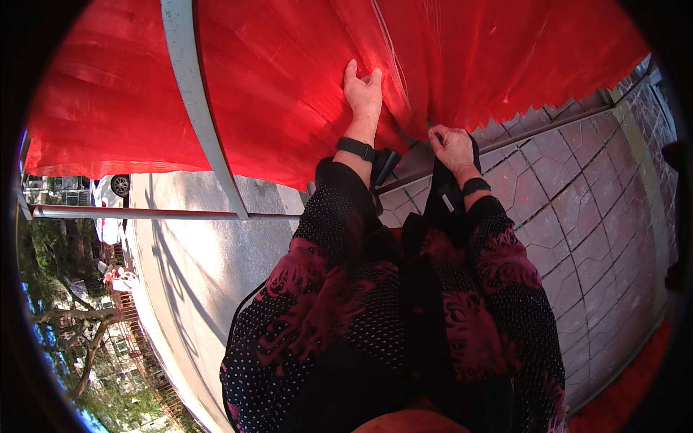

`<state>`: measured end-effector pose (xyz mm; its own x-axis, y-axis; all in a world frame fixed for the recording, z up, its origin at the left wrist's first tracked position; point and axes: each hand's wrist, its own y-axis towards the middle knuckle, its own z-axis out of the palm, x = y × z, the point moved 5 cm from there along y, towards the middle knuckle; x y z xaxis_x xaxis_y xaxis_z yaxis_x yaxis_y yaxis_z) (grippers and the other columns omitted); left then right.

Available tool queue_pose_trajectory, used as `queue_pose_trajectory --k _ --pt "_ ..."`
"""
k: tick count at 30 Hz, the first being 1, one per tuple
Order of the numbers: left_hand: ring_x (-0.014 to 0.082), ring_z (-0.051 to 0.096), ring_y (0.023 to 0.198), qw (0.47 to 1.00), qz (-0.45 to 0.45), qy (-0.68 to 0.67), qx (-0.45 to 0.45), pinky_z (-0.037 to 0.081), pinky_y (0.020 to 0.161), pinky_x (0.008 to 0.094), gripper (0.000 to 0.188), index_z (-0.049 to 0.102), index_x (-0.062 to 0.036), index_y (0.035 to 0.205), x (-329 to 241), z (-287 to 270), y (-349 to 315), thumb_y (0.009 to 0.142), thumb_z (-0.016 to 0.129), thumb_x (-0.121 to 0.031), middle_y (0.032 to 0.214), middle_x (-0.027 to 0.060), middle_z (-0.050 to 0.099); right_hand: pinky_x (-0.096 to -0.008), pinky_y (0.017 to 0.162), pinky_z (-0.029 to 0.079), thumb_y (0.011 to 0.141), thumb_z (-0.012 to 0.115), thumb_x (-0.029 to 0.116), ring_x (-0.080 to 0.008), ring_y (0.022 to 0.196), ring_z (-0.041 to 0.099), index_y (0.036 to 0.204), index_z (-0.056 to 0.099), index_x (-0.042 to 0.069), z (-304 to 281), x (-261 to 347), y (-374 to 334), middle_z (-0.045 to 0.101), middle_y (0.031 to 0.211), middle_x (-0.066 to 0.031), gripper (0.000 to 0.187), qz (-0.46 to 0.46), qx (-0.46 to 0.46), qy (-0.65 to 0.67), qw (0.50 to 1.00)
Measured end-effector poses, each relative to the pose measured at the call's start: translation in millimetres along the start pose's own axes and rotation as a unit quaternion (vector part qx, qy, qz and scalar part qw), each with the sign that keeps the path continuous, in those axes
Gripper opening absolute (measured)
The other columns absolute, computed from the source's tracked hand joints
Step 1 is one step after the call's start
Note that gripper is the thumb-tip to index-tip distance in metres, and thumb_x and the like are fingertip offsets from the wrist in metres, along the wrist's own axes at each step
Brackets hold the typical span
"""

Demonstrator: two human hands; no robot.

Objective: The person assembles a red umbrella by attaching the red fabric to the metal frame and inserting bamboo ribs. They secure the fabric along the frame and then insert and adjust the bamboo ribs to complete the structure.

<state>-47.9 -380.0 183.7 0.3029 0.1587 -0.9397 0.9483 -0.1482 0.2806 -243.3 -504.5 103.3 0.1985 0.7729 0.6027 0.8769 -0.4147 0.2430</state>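
Note:
A large sheet of red cloth point(274, 79) hangs in front of me, gathered into folds toward the middle of its lower edge. My left hand point(363, 94) rests against it with the thumb and a finger spread apart. Thin pale strings point(390, 50) run down the cloth to the right of that hand. Lower and to the right, my right hand point(455, 149) is closed in a pinch beside the gathered lower edge. What sits between its fingertips is too small to make out. Dark bands circle both wrists. A black strap or bag piece point(444, 191) hangs below my right hand.
A curved grey metal pole point(193, 86) crosses the cloth at left and meets a horizontal rail point(144, 213). Paving tiles point(570, 187) lie at right, a sunlit road point(195, 245) at left. A white car point(108, 206) and trees point(79, 317) are farther left.

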Motion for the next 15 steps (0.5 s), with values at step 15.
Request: queue_pose_trajectory --k 15 --pt "0.0115 0.057 0.067 0.996 -0.036 -0.042 0.075 0.046 0.062 0.0267 0.013 0.064 -0.0018 0.09 4.4 44.6 33.3 0.079 0.071 -0.003 0.08 0.0035 0.065 -0.0414 0.078 0.049 0.085 0.063 0.03 -0.0326 0.078 0.064 0.089 0.069 0.016 -40.8 -48.8 -27.4 0.069 0.077 -0.0086 0.016 0.098 -0.082 0.044 0.991"
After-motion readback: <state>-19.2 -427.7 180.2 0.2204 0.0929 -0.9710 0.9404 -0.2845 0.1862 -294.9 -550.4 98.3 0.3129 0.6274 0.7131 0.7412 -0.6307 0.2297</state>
